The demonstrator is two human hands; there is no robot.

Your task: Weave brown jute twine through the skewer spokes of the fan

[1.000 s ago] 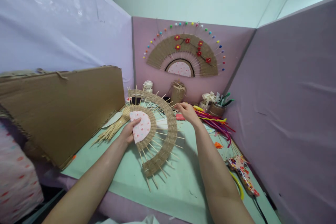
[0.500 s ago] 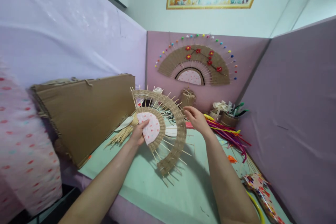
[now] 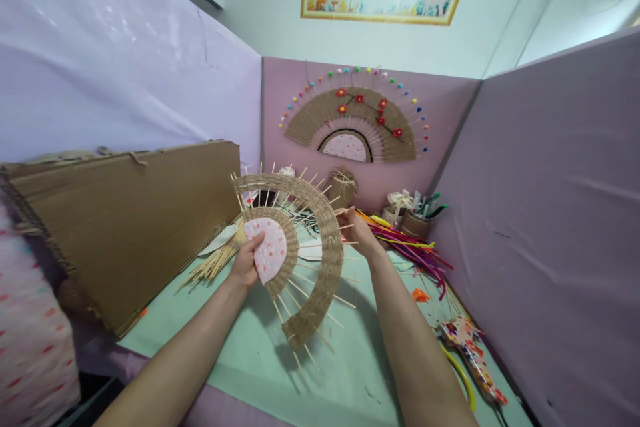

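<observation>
A person holds a half-round woven fan just above a pale green tabletop, its curved rim bulging toward two o'clock. At the fan's nine o'clock, the left hand grips its spotted panel. Near its two o'clock, the right hand bends its fingers beside the woven rim; whether it pinches anything, I cannot tell. Around the fan, bundled sticks lie at nine, fuzzy coloured stems at three, a patterned glue gun at four; at twelve hangs a flower-trimmed fan.
</observation>
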